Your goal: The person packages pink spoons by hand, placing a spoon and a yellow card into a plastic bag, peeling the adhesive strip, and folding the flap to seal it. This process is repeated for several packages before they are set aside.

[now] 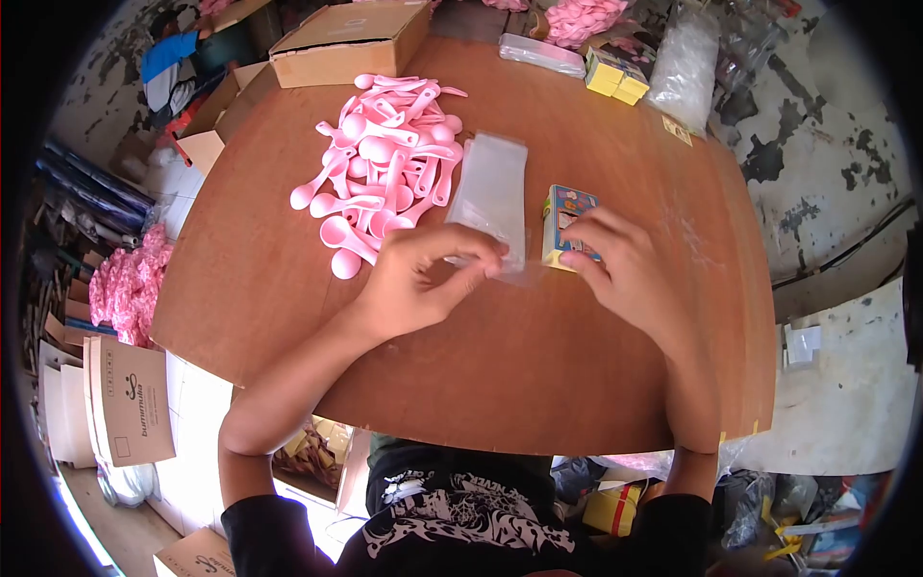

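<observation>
My left hand (418, 279) is closed in a pinch, thumb against forefinger, on a thin clear plastic bag (524, 277) whose see-through edge reaches toward the right. Just behind that hand lies a stack of flat clear plastic bags (493, 178). My right hand (630, 264) is over a small stack of colourful printed cards (567, 204), thumb and forefinger curved with a gap between them. Whether its fingertips touch the cards is hard to make out. A heap of pink plastic measuring spoons (385, 159) lies left of the bags.
A cardboard box (351, 43) stands at the table's back left. Along the back right are yellow card packs (615, 75), wrapped plastic (541, 55) and a large clear plastic roll (685, 67). A person in a blue sleeve (168, 58) is at far left, beyond open cartons.
</observation>
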Demonstrator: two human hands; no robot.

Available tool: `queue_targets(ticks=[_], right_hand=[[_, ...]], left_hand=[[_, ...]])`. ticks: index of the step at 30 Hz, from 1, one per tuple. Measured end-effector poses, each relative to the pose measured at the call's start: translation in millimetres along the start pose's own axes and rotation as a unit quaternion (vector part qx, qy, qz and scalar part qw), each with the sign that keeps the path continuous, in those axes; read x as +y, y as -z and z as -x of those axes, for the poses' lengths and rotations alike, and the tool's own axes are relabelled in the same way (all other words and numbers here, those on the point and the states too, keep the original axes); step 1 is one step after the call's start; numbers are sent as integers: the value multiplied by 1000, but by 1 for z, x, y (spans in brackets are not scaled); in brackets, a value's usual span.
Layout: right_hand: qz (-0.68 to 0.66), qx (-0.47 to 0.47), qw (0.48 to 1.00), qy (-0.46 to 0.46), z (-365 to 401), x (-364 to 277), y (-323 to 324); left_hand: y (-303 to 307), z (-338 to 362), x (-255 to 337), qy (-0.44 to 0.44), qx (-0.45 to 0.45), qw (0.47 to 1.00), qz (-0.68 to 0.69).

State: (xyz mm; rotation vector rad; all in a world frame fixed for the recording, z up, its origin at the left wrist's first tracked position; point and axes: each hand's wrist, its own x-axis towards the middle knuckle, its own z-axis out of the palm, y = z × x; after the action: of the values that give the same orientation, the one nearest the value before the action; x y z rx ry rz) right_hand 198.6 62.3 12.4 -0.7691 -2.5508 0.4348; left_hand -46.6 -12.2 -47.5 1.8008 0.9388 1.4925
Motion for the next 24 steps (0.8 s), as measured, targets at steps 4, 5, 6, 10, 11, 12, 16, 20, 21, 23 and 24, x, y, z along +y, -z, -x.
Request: queue_targets(ticks=[4, 5, 6, 10, 11, 12, 16, 20, 21, 23, 24], right_hand=[[191, -6, 981, -7, 2, 22, 3], [176, -25, 983, -40, 1, 22, 3], [160, -44, 983, -75, 1, 23, 4], [79, -26, 996, -39, 2, 40, 4], [49, -19, 998, -47, 2, 41, 4], [17, -12, 998, -56, 2, 42, 4], [50, -56, 993, -91, -1, 34, 12], [62, -39, 994, -77, 3, 39, 6], [52, -15, 997, -60, 3, 41, 4], [56, -22, 997, -54, 4, 39, 7], [60, -30, 997, -49, 4, 37, 8]], left_hand=[[0, -26, 17, 82, 118, 983, 111], [3, -32, 12, 99, 125, 976, 148], [4, -37, 15, 99, 124, 976, 147], [-1, -47, 30, 165, 139, 959, 185], [-3, -47, 33, 178, 137, 953, 203], [-4, -47, 35, 190, 134, 947, 220], [-3, -44, 28, 186, 129, 957, 184], [-5, -38, 26, 197, 133, 957, 163], [-5, -37, 26, 201, 128, 959, 156], [-6, -33, 23, 188, 122, 961, 160], [-6, -32, 23, 175, 115, 964, 164]])
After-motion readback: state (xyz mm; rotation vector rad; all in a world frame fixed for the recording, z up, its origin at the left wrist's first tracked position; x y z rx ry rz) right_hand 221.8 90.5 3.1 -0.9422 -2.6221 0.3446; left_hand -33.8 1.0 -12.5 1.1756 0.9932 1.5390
